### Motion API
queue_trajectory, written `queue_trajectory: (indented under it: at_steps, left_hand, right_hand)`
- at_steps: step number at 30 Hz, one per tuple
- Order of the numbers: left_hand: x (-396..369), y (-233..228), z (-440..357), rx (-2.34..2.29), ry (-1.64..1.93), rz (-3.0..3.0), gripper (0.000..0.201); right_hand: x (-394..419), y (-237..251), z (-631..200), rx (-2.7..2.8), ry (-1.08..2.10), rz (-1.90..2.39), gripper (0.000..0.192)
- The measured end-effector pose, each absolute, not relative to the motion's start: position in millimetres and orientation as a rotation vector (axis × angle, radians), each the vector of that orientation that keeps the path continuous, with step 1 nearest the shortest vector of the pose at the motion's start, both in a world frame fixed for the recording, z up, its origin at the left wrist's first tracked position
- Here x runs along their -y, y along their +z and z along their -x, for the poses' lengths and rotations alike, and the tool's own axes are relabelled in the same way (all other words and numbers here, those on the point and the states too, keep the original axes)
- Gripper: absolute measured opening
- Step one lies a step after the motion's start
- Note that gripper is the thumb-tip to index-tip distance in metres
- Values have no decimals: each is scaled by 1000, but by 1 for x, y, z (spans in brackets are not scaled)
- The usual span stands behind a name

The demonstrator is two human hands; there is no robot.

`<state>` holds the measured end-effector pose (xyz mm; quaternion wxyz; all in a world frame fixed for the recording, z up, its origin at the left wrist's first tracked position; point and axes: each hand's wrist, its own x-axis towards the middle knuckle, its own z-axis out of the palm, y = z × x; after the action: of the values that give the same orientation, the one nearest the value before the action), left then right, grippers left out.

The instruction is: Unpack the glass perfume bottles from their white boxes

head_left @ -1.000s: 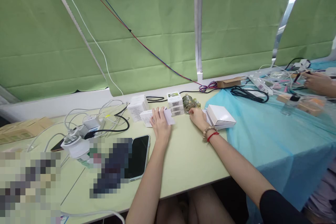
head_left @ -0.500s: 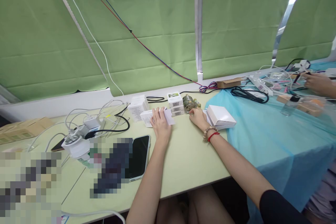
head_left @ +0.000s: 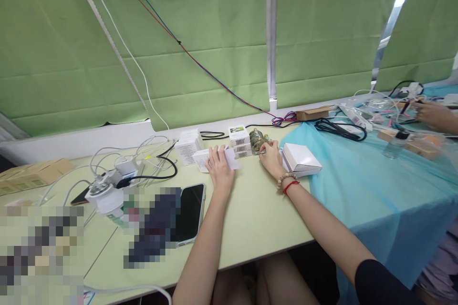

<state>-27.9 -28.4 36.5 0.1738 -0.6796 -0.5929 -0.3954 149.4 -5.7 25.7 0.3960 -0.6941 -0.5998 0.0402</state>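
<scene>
Green blinds behind, pale green table below. Left hand lying flat with fingers spread on a white box, same place as one second ago. Right hand moved a little forward since then, now touching the glass bottle beside the stack of small boxes; fingers bent, but cannot tell whether pinching anything. White flat box just right of that hand, phone nearer.

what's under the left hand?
The left hand lies flat on a white rectangular card box resting on the pale green table. The box's middle is covered by the hand.
</scene>
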Motion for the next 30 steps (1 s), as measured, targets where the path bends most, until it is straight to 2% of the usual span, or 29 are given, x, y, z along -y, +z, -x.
queue_trajectory:
  at_steps: [7, 24, 30]
  left_hand:
    - [29, 37, 28, 1692, -1108, 1924, 55]
    - [31, 40, 27, 1681, -1201, 1933, 55]
    - [30, 40, 26, 1669, -1278, 1920, 59]
  right_hand:
    - [0, 20, -148, 1579, 175, 1713, 21]
    - [6, 25, -147, 1566, 131, 1761, 25]
    - [23, 52, -128, 1489, 98, 1358, 25]
